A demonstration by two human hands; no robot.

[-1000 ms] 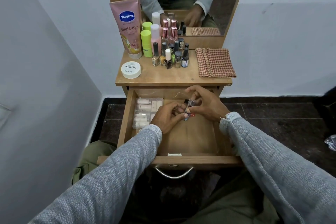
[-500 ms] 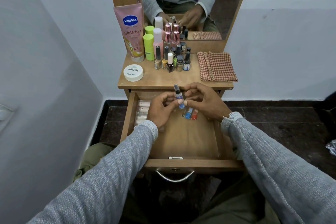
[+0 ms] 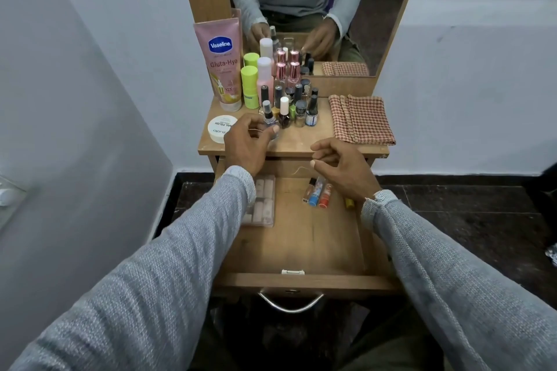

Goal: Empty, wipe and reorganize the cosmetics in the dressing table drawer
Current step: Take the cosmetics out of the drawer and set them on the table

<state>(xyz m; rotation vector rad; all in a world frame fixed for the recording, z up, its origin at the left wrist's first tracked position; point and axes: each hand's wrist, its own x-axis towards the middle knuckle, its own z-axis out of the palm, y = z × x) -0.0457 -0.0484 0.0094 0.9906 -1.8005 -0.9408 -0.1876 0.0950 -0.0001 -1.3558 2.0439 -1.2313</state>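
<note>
Head view. The left hand (image 3: pixel 245 146) is over the front left part of the dressing table top (image 3: pixel 301 141), its thumb and fingers curled round a small clear nail polish bottle (image 3: pixel 269 119) with a dark cap, at the front of the bottle cluster (image 3: pixel 294 99). The right hand (image 3: pixel 342 167) hovers above the back edge of the open drawer (image 3: pixel 301 250), fingers loosely curled and holding nothing. Inside the drawer, a clear box of press-on nails (image 3: pixel 262 203) lies against the left wall; three small bottles (image 3: pixel 316 191) lie side by side near the back right corner, a yellow item (image 3: pixel 349 203) just beyond them, partly hidden by the right wrist. On the table top — a pink Vaseline tube (image 3: pixel 223 66) at the back left corner, a white round tub (image 3: pixel 220 128) at the front left beside the left hand, and a folded checked cloth (image 3: pixel 360 119) on the right side.
</note>
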